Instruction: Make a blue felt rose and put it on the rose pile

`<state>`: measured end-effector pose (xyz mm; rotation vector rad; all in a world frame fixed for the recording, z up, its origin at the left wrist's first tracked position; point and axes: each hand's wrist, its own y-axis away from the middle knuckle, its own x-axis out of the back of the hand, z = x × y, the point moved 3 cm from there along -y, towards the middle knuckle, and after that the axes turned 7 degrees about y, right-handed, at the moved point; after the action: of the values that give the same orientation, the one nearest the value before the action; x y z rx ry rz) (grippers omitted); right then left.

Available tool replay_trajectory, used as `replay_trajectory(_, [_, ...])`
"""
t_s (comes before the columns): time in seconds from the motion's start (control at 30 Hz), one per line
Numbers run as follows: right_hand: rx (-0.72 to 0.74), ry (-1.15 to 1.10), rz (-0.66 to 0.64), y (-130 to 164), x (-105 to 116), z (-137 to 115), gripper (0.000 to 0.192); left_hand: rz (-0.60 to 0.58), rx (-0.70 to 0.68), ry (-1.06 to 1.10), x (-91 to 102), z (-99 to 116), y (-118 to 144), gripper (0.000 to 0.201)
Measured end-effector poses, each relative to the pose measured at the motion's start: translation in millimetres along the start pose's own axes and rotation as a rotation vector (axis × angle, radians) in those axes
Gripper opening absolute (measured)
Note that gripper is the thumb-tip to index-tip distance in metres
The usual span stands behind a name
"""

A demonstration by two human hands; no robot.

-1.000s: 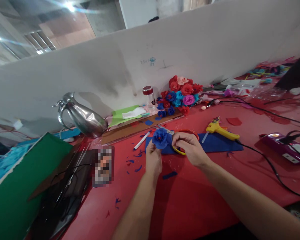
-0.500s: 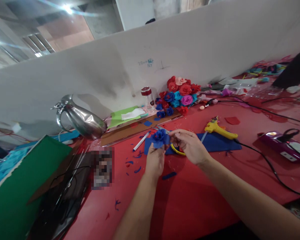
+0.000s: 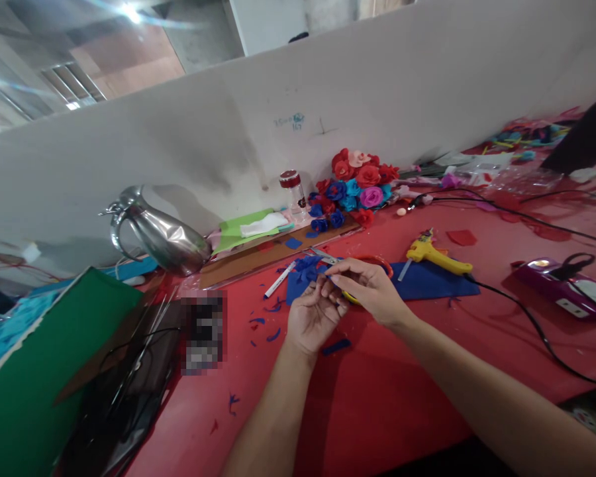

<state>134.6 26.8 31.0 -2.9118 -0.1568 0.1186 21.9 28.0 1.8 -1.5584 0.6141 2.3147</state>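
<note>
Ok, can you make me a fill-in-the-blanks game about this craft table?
1. The table cover is ___.
2. The glue gun lying on the blue sheet is ___.
3. The shiny jug at the left is made of ___.
4. The left hand and right hand meet over a blue ___.

Missing words: red; yellow; metal; flower

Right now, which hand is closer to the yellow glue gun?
Right. The right hand sits just left of the yellow glue gun; the left hand is farther left, lower.
</note>
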Motion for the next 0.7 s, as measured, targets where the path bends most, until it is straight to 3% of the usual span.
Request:
replay_trajectory(0.17, [0.061, 0.174, 0.024, 0.9, 1.7, -2.2, 0.019, 0.045, 0.014, -0.049, 2.1, -1.9, 0.8, 0.007])
replay_trajectory(0.47, [0.09, 0.107, 0.09, 2.4, 1.3, -5.5, 0.025, -0.046, 0.047, -0.042, -1.1, -2.5, 2.6, 0.013])
replay_trajectory(0.7, [0.099, 0.164, 0.16, 4.2, 4.5, -3.3, 0.01, -0.038, 0.013, -0.131, -1.0, -0.6, 1.9, 0.01])
